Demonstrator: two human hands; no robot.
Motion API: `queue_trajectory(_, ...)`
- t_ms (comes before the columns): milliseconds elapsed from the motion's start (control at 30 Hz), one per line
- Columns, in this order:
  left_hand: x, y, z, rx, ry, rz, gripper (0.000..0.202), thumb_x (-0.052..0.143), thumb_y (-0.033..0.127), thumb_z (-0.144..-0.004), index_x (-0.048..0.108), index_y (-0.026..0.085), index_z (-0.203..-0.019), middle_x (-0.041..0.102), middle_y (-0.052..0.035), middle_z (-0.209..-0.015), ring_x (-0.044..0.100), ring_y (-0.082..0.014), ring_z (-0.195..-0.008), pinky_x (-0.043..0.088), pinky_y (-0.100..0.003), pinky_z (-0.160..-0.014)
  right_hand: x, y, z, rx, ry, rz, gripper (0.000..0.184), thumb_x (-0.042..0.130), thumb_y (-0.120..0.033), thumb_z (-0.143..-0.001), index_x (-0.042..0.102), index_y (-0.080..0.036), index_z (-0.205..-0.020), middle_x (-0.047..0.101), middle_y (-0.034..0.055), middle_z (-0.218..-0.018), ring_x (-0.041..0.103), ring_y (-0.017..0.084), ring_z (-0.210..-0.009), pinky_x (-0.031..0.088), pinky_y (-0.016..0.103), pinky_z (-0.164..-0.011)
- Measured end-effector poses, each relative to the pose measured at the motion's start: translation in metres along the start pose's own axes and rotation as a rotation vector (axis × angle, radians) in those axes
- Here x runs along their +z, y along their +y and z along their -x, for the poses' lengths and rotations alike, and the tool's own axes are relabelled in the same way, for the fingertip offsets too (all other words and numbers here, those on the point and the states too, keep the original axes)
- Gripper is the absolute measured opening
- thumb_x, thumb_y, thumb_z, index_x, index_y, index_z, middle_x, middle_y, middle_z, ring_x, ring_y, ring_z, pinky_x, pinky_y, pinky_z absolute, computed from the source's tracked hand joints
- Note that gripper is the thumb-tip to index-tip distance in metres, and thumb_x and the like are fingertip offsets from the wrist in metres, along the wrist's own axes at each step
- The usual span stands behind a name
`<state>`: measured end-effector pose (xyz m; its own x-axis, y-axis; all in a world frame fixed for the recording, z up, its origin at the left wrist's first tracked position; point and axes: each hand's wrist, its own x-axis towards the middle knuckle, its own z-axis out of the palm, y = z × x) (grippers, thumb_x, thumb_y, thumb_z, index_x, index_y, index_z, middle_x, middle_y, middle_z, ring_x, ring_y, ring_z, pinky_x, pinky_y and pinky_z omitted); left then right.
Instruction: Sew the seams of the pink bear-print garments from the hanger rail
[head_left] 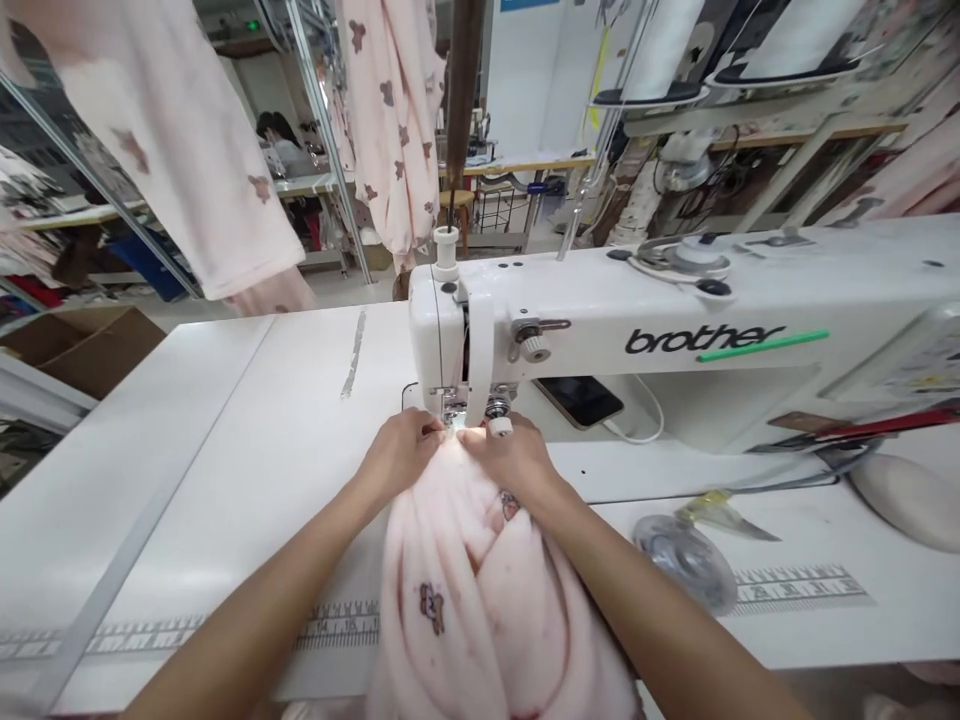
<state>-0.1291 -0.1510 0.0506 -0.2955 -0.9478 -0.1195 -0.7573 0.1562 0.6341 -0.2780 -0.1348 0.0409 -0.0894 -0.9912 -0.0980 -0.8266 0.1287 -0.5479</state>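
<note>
At the presser foot (452, 410) of a white Brother sewing machine (675, 340), bunched pale pink teddy-print fabric (469, 590) lies gathered on the white sewing table (202, 470); the left hand (397, 455) and right hand (510, 462) sit close together, fingers pinching its edge; a phone (579, 400) lies just behind them under the machine's arm, and a printed measuring scale (799, 588) runs along the table's front.
</note>
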Motion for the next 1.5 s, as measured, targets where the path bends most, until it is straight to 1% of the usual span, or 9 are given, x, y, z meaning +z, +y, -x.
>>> queue_trajectory(167, -0.001, 0.006, -0.003, -0.049, 0.011, -0.074, 0.013, 0.046, 0.020, -0.077, 0.057, 0.017, -0.071, 0.063, -0.0019, -0.078, 0.055, -0.0173, -0.072, 0.032, -0.024, -0.057, 0.000, 0.000, 0.001, -0.009, 0.023, 0.019, 0.015, 0.053, -0.028, -0.079, 0.064, -0.018, -0.076, 0.063, 0.0034, -0.070, 0.056, 0.017, -0.066, 0.035, 0.023, -0.054)
queue_trajectory(333, 0.000, 0.003, -0.005, -0.085, 0.018, -0.050, 0.012, 0.048, 0.021, -0.076, 0.060, 0.017, -0.073, 0.063, -0.0019, -0.079, 0.056, -0.0176, -0.075, 0.032, -0.023, -0.057, 0.003, 0.002, 0.000, -0.055, 0.052, 0.013, 0.015, 0.052, -0.026, -0.080, 0.064, -0.017, -0.078, 0.065, 0.0033, -0.075, 0.056, 0.015, -0.066, 0.035, 0.021, -0.055)
queue_trajectory(500, 0.001, -0.002, -0.007, -0.044, 0.040, -0.078, 0.011, 0.048, 0.020, -0.075, 0.058, 0.016, -0.071, 0.060, -0.0020, -0.074, 0.055, -0.0174, -0.072, 0.033, -0.023, -0.056, 0.007, 0.004, -0.001, -0.071, 0.080, 0.015, 0.015, 0.051, -0.024, -0.080, 0.063, -0.016, -0.077, 0.065, 0.0039, -0.078, 0.055, 0.015, -0.066, 0.034, 0.021, -0.054)
queue_trajectory(733, 0.002, -0.005, -0.011, 0.004, 0.038, -0.054, 0.007, 0.049, 0.017, -0.075, 0.053, 0.017, -0.069, 0.056, -0.0015, -0.070, 0.055, -0.0167, -0.072, 0.034, -0.023, -0.057, 0.006, 0.003, -0.003, -0.061, 0.063, 0.041, 0.015, 0.052, -0.026, -0.081, 0.063, -0.017, -0.076, 0.064, 0.0022, -0.075, 0.053, 0.014, -0.063, 0.033, 0.023, -0.054)
queue_trajectory(833, 0.002, -0.005, -0.013, 0.007, 0.041, -0.052, 0.007, 0.049, 0.017, -0.075, 0.052, 0.017, -0.069, 0.055, -0.0011, -0.069, 0.055, -0.0164, -0.071, 0.034, -0.023, -0.057, 0.007, 0.003, -0.007, -0.052, 0.055, 0.059, 0.014, 0.053, -0.027, -0.079, 0.063, -0.018, -0.074, 0.063, 0.0020, -0.072, 0.052, 0.014, -0.060, 0.032, 0.023, -0.053)
queue_trajectory(967, 0.002, -0.006, -0.014, 0.008, 0.044, -0.043, 0.007, 0.049, 0.018, -0.075, 0.049, 0.017, -0.068, 0.054, -0.0005, -0.068, 0.055, -0.0166, -0.072, 0.033, -0.023, -0.056, 0.008, 0.004, -0.011, -0.042, 0.054, 0.084, 0.015, 0.054, -0.027, -0.079, 0.062, -0.016, -0.071, 0.064, 0.0039, -0.073, 0.054, 0.016, -0.062, 0.033, 0.024, -0.054)
queue_trajectory(1133, 0.004, -0.005, -0.013, 0.004, 0.084, -0.044, 0.011, 0.047, 0.015, -0.076, 0.041, 0.018, -0.066, 0.052, 0.0004, -0.065, 0.055, -0.0169, -0.072, 0.030, -0.023, -0.054, 0.012, 0.005, -0.012, -0.052, 0.082, 0.119, 0.019, 0.049, -0.028, -0.082, 0.062, -0.016, -0.076, 0.065, 0.0043, -0.078, 0.056, 0.016, -0.066, 0.034, 0.024, -0.056)
queue_trajectory(1333, 0.007, -0.004, -0.015, -0.004, 0.120, -0.132, 0.007, 0.047, 0.016, -0.077, 0.048, 0.017, -0.070, 0.051, -0.0007, -0.066, 0.054, -0.0174, -0.068, 0.030, -0.024, -0.052, 0.016, 0.006, -0.012, -0.075, 0.099, 0.181, 0.019, 0.050, -0.028, -0.083, 0.064, -0.016, -0.084, 0.065, 0.0069, -0.084, 0.057, 0.020, -0.075, 0.035, 0.026, -0.060)
queue_trajectory(1500, 0.008, -0.005, -0.017, 0.018, 0.142, -0.104, 0.006, 0.048, 0.016, -0.077, 0.054, 0.015, -0.076, 0.056, -0.0024, -0.071, 0.056, -0.0184, -0.073, 0.034, -0.024, -0.056, 0.017, 0.005, -0.012, -0.080, 0.106, 0.184, 0.026, 0.046, -0.034, -0.086, 0.064, -0.016, -0.084, 0.066, 0.0072, -0.086, 0.058, 0.020, -0.077, 0.035, 0.026, -0.060)
